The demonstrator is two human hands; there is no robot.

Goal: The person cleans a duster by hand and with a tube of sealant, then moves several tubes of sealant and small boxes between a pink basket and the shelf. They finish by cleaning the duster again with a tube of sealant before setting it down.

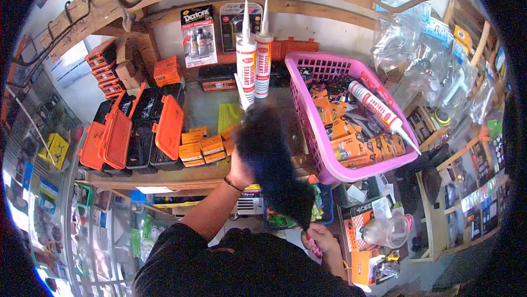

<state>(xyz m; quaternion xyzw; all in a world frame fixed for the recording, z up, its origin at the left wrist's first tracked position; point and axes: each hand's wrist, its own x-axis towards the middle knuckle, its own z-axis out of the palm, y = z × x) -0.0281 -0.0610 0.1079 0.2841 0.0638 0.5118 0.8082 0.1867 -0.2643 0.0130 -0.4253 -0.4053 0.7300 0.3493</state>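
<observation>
A dark, fluffy feather duster (277, 160), blurred by motion, spans the middle of the view. My right hand (323, 238) is closed around its pinkish handle end, low and right of centre. My left hand (240, 170) reaches up to the shelf beside the duster; dark feathers cover its fingers, so what it holds, if anything, is hidden. Just beyond the duster stand two upright sealant tubes, a left sealant tube (246, 69) and a right sealant tube (263, 66). Small orange boxes (211, 144) are stacked left of my left hand.
A pink basket (328, 160) on the right holds orange packets and a lying sealant tube (376, 108). Black organizer boxes with open orange lids (169, 127) line the left. An epoxy adhesive card (198, 36) hangs at the back. Plastic cups (390, 231) sit lower right.
</observation>
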